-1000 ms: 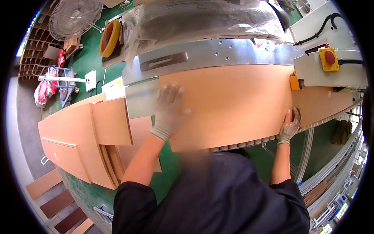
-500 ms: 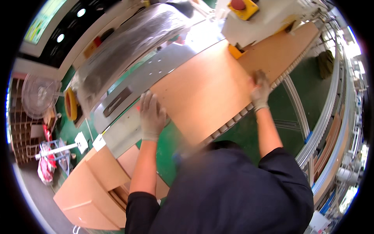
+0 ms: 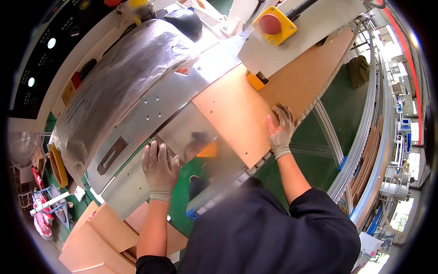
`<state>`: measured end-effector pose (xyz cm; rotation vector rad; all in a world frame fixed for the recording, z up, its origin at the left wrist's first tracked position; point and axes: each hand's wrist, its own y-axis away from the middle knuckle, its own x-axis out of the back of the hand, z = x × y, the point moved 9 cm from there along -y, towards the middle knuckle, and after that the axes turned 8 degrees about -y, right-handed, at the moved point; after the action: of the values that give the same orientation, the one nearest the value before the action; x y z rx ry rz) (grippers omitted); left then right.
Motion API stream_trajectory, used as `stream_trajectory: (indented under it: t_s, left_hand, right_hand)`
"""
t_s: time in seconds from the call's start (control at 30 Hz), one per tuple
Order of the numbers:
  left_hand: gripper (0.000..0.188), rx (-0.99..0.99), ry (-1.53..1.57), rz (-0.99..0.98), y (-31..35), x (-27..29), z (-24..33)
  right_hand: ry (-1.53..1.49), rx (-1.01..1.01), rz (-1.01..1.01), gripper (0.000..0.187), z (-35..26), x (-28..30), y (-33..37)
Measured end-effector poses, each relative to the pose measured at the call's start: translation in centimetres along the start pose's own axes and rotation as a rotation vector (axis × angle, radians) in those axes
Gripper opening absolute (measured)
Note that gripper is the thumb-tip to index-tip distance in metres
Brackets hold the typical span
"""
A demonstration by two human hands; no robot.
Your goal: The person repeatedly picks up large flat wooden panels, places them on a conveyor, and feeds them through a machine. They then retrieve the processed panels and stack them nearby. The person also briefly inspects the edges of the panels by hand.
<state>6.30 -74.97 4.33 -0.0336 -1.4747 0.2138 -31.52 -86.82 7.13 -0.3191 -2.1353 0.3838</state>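
Note:
A tan board (image 3: 235, 116) with a few small holes lies on the metal machine table (image 3: 130, 189). Its right edge meets a longer brown board (image 3: 303, 73). My gloved right hand (image 3: 282, 130) rests where the two boards meet, its thumb over the tan one and its fingers stretched out. To the left, my gloved left hand (image 3: 159, 166) lies flat with fingers extended on the metal table edge, apart from the board. A yellow block (image 3: 256, 81) sits at the tan board's upper right corner.
A yellow box with a red push button (image 3: 270, 23) is fixed on a white housing. Plastic film covers a long machine part (image 3: 127, 64). More tan boards (image 3: 98, 242) are stacked at lower left. A curved metal rail (image 3: 360, 150) runs along the right.
The tan board has shifted right, away from my left hand, baring shiny metal between them. My right hand stays by the joint of the boards. The whole view has also shifted.

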Motion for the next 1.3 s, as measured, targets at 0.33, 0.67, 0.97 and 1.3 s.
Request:
stream_trajectory:
  t_s: [0.33, 0.67, 0.97, 1.3]
  left_hand:
    - [0.048, -0.068, 0.040, 0.126, -1.0, 0.3, 0.4]
    - [0.042, -0.136, 0.003, 0.203, -0.1, -0.5, -0.4]
    - [0.041, -0.150, 0.190, 0.131, 8.7, -0.7, 0.7]
    - [0.035, 0.711, 0.514, 0.159, 33.8, 1.5, -17.5]
  right_hand:
    - [0.038, 0.102, 0.455, 0.017, 9.7, 1.4, -4.5]
    - [-0.168, 0.077, -0.355, 0.023, -5.4, -1.6, 7.8]
    - [-0.148, 0.280, -0.612, 0.031, -7.5, -8.5, 12.3]
    - [-0.147, 0.355, -0.433, 0.036, -10.7, -5.5, 11.5]
